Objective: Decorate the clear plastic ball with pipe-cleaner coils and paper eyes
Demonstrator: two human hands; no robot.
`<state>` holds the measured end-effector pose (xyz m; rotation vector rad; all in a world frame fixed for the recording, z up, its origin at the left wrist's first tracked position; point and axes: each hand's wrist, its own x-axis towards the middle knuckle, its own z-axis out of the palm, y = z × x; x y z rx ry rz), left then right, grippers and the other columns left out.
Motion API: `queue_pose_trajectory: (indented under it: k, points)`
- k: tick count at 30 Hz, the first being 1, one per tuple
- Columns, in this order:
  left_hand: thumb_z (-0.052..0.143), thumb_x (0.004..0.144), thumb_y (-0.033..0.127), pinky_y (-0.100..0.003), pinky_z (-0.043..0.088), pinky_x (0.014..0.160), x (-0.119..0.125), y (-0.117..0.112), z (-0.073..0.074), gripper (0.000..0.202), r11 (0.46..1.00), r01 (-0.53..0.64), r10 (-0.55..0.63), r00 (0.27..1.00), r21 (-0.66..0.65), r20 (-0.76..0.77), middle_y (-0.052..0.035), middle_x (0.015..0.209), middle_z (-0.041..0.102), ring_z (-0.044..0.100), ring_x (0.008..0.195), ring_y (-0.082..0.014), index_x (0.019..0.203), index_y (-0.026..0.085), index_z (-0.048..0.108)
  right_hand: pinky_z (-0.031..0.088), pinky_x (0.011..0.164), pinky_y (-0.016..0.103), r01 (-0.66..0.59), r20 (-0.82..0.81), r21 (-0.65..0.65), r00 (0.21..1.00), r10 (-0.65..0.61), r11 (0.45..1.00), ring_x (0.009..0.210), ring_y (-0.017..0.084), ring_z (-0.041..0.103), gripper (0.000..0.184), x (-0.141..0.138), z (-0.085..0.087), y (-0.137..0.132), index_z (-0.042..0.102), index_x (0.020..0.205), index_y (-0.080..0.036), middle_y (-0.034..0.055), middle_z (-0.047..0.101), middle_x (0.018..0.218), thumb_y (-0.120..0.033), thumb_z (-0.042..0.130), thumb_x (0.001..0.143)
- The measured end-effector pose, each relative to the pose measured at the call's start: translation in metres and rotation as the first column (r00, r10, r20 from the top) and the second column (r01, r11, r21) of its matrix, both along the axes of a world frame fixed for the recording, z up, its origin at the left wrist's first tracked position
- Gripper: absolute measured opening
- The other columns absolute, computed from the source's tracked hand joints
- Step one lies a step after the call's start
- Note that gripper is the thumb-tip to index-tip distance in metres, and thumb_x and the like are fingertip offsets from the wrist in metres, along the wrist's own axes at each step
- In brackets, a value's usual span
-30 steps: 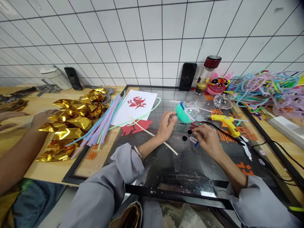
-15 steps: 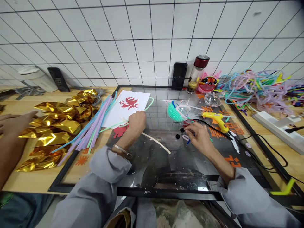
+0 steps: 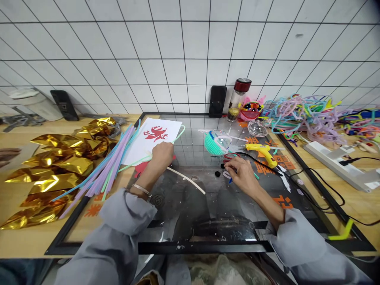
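Cream strip [image 3: 185,179] running left-up to right-down; left hand [image 3: 162,153] closed on its upper end, right hand [image 3: 242,174] pinching small blue piece [image 3: 230,180], bare glass below.

Two hands of the wearer are seen over the glass-topped frame [image 3: 190,247], the left hand [image 3: 162,153] and the right hand [image 3: 242,174], and one further hand [image 3: 7,155] of another person is seen at the bench's left edge. Two dark phones are counted along the back edge, one [image 3: 64,105] toward the left corner and one [image 3: 217,101] near the middle, beside one red-capped jar [image 3: 239,95]. One yellow glue gun [image 3: 261,151], one teal wound ball [image 3: 214,143], one white sheet with a red cut-out [image 3: 152,138] and two small black discs [image 3: 217,173] are counted on the glass
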<state>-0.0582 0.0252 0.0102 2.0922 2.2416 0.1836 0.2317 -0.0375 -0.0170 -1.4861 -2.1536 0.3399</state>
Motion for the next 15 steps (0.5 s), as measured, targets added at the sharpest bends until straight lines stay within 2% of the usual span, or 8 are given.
queue_pose_trajectory:
  k: [4,9,11,12,14,15]
  points:
    - [0.049,0.075,0.011,-0.044,0.049,0.078,0.004,0.002,0.000,0.028,1.000,-0.027,0.026,0.997,-0.008,-0.073,-0.0275,0.094,0.066,0.064,0.095,-0.0369,0.095,0.004,0.068,0.031,0.074,0.035,0.002,0.000,0.013,1.000,-0.002,1.000,0.086,0.022,0.059,0.022,-0.001,0.000,-0.001,0.068,0.084,-0.019,0.0063,0.068,0.090,-0.022,0.046,0.088]
    - [0.045,0.077,0.011,-0.043,0.048,0.077,0.001,0.001,0.004,0.030,0.997,-0.066,0.068,0.995,0.036,-0.072,-0.0255,0.097,0.065,0.064,0.094,-0.0354,0.099,0.006,0.065,0.032,0.074,0.035,0.020,-0.002,0.029,1.000,-0.020,0.999,0.088,0.022,0.060,0.021,0.000,0.000,0.000,0.068,0.085,-0.020,0.0060,0.068,0.089,-0.021,0.047,0.086]
    - [0.044,0.080,0.013,-0.042,0.046,0.081,-0.004,0.000,0.008,0.034,0.975,-0.115,0.107,0.993,0.189,0.053,-0.0220,0.102,0.064,0.062,0.096,-0.0332,0.109,0.008,0.060,0.034,0.075,0.036,0.019,-0.009,0.053,1.000,-0.019,0.998,0.088,0.022,0.061,0.021,0.001,0.000,0.001,0.069,0.085,-0.020,0.0060,0.068,0.090,-0.022,0.047,0.086]
    - [0.044,0.080,0.014,-0.042,0.045,0.084,-0.007,0.001,0.010,0.035,0.940,-0.155,0.105,0.979,0.304,0.175,-0.0192,0.102,0.064,0.061,0.098,-0.0315,0.113,0.009,0.057,0.035,0.075,0.036,0.012,-0.014,0.061,1.000,-0.011,0.998,0.087,0.022,0.061,0.021,0.001,0.000,0.001,0.069,0.084,-0.020,0.0061,0.069,0.089,-0.023,0.048,0.086]
    - [0.047,0.080,0.014,-0.039,0.044,0.090,-0.012,0.003,0.015,0.038,0.832,-0.232,-0.016,0.898,0.504,0.439,-0.0121,0.098,0.063,0.059,0.099,-0.0257,0.117,0.013,0.052,0.037,0.074,0.036,-0.015,-0.029,0.066,0.999,0.017,0.998,0.086,0.022,0.062,0.021,0.003,0.000,0.002,0.069,0.084,-0.020,0.0062,0.069,0.088,-0.025,0.049,0.086]
    - [0.048,0.079,0.012,-0.036,0.044,0.090,-0.015,0.006,0.016,0.037,0.783,-0.297,-0.084,0.820,0.546,0.566,-0.0091,0.094,0.062,0.059,0.095,-0.0226,0.115,0.015,0.051,0.038,0.073,0.035,-0.036,-0.041,0.062,0.998,0.038,0.997,0.084,0.022,0.062,0.021,0.005,-0.001,0.003,0.069,0.083,-0.020,0.0063,0.069,0.087,-0.026,0.049,0.086]
